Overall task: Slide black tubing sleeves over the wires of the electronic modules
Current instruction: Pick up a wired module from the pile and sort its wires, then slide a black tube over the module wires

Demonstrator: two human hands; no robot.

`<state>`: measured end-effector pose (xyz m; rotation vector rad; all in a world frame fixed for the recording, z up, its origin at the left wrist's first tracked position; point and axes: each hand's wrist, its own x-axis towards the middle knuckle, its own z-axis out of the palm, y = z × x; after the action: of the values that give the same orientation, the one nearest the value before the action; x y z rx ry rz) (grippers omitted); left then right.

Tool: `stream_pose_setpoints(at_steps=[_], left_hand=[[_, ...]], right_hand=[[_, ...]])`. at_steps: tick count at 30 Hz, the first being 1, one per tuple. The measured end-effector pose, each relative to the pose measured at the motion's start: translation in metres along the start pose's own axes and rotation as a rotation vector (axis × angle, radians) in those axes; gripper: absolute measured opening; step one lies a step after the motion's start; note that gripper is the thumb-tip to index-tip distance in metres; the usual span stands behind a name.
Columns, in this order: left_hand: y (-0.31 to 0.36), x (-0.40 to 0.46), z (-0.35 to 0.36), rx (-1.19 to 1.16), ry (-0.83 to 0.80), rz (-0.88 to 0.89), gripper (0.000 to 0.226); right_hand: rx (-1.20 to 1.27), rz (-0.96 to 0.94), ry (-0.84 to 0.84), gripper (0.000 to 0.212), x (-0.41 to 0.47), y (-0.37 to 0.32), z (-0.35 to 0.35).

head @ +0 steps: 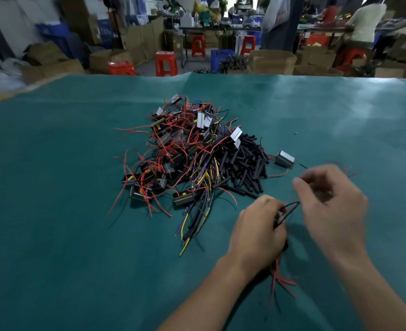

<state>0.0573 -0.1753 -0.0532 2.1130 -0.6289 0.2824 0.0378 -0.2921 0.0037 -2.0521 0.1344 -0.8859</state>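
Observation:
A tangled pile of electronic modules (173,149) with red, black, yellow and purple wires lies mid-table. A heap of short black tubing sleeves (245,168) sits against its right side. One grey module (285,159) lies apart on the right. My left hand (257,232) grips a bundle of red and black wires (282,275) that hang out below the fist, with a black wire loop (290,207) sticking up. My right hand (331,206) is blurred, fingers curled near that loop. What it pinches is unclear.
A green mat (66,211) covers the table. Beyond its far edge stand red stools (165,63), cardboard boxes (272,60) and blue crates. People work at benches at the back right.

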Motion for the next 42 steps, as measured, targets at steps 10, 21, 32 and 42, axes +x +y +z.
stream_pose_setpoints(at_steps=[10, 21, 32, 42], left_hand=[[0.003, -0.002, -0.009, 0.015, -0.039, -0.137, 0.01], [0.001, -0.001, -0.005, 0.048, -0.018, 0.006, 0.016], [0.0, -0.002, -0.007, 0.068, 0.023, 0.026, 0.021], [-0.007, 0.002, -0.005, -0.071, 0.125, 0.0, 0.004]], right_hand=[[-0.588, -0.372, -0.961, 0.029, 0.057, -0.035, 0.107], [-0.217, 0.024, -0.531, 0.016, 0.085, 0.006, 0.054], [-0.688, -0.126, -1.016, 0.016, 0.086, 0.013, 0.062], [0.365, 0.347, -0.387, 0.019, 0.042, 0.055, -0.022]])
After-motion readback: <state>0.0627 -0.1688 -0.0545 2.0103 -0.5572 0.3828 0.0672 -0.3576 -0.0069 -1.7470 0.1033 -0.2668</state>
